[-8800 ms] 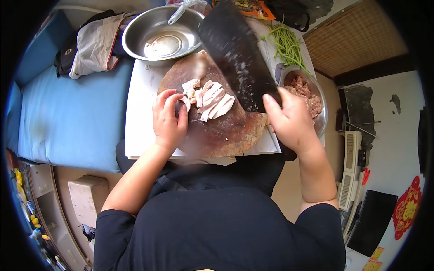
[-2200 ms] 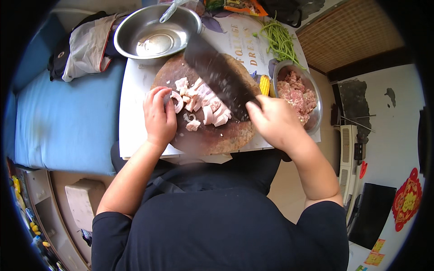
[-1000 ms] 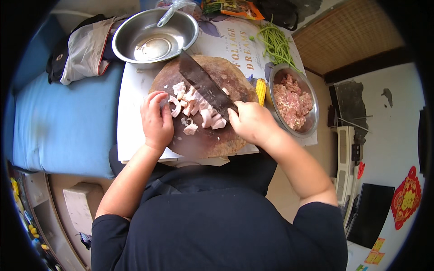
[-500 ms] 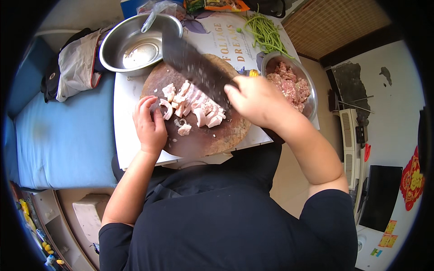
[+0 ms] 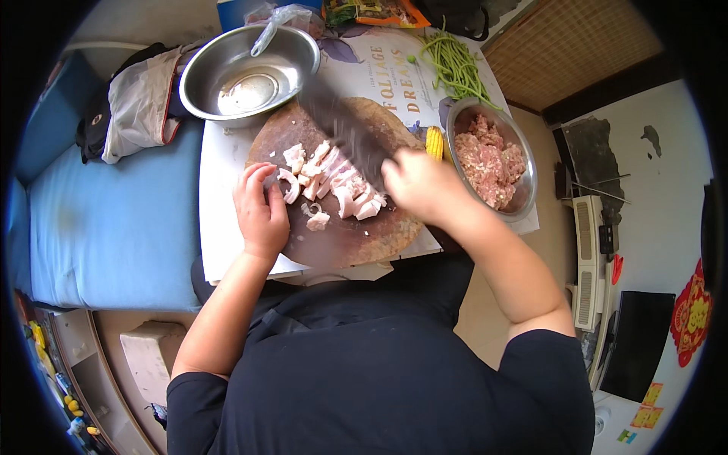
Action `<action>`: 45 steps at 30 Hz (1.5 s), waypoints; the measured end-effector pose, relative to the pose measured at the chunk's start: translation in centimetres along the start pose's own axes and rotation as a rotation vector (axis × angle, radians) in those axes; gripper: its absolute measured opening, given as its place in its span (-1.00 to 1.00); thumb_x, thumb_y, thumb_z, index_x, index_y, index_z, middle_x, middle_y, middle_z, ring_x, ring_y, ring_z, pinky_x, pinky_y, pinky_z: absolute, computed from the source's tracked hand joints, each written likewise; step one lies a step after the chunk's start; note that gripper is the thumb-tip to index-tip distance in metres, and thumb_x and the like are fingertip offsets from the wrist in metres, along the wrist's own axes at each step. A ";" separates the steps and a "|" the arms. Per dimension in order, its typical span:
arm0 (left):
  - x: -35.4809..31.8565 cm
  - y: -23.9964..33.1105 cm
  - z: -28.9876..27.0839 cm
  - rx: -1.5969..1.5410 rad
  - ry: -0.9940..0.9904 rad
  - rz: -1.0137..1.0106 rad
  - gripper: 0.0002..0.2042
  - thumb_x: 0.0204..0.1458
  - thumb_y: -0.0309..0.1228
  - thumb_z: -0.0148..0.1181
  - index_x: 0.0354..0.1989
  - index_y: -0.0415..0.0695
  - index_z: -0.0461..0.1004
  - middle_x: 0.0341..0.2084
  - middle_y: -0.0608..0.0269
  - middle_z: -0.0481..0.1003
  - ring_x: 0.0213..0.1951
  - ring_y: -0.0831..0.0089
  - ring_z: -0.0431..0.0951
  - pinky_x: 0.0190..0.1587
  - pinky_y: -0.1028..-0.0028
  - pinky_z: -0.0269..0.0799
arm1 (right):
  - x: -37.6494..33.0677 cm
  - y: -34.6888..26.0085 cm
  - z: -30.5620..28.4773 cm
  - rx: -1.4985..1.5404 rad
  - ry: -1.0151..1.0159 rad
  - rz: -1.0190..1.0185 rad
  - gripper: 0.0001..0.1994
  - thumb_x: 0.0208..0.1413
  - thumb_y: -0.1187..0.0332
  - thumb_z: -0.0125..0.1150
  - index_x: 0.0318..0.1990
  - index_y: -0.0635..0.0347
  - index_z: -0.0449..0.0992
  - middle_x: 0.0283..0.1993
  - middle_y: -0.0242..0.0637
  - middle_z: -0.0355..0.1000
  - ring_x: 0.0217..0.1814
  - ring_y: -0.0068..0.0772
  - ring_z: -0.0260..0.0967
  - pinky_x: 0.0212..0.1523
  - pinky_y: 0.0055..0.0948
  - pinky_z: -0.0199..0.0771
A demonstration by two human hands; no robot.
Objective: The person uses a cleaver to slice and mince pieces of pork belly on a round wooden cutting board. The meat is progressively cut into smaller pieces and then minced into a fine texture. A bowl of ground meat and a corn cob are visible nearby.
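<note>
My right hand [image 5: 421, 182] is wrapped round the handle of a dark, wide-bladed cleaver [image 5: 345, 129]. Its blade is smeared by motion and slants up and left over the far side of a round wooden chopping board [image 5: 379, 239]. Pale, fatty chunks of meat [image 5: 334, 178] lie in a loose heap on the board, just left of the blade, with a few scraps nearer me. Resting at the board's left edge beside a curved strip of meat is my left hand [image 5: 262, 212], fingers slightly bent and thumb apart, with nothing visible in it.
A steel basin [image 5: 193, 87] with a plastic bag over its rim stands far left. Right of the board are a bowl of minced meat [image 5: 489, 163] and a corn cob [image 5: 434, 142]. Green beans [image 5: 455, 64] lie behind. A blue sofa [image 5: 114, 227] adjoins the table's left side.
The cleaver and my right hand have come down slightly towards the board, and the blade has shifted. My left hand stays at the board's edge. The whole view has shifted a little.
</note>
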State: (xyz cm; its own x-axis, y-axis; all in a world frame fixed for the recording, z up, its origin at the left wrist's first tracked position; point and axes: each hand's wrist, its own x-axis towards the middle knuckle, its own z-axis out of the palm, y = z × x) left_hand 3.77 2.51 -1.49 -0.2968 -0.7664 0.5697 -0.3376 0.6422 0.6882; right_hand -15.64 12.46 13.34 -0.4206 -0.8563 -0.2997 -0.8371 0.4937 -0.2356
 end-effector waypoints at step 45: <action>0.1 -0.3 -0.5 -0.030 0.034 -0.011 -0.79 -0.08 -0.56 0.08 -0.21 -0.18 0.40 -0.19 0.10 0.41 -0.11 0.11 0.37 0.01 0.29 0.25 | -0.9 0.9 -1.9 0.096 0.060 -0.037 -0.62 0.14 0.12 -0.08 -0.24 0.33 0.45 -0.36 0.16 0.43 -0.24 0.17 0.38 -0.20 -0.09 0.36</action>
State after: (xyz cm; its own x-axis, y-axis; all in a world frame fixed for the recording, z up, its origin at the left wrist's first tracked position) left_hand 4.24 2.22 -1.40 -0.2627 -0.7740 0.5761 -0.3133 0.6331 0.7078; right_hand -16.67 13.41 15.22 -0.4126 -0.8803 -0.2341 -0.8163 0.4714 -0.3337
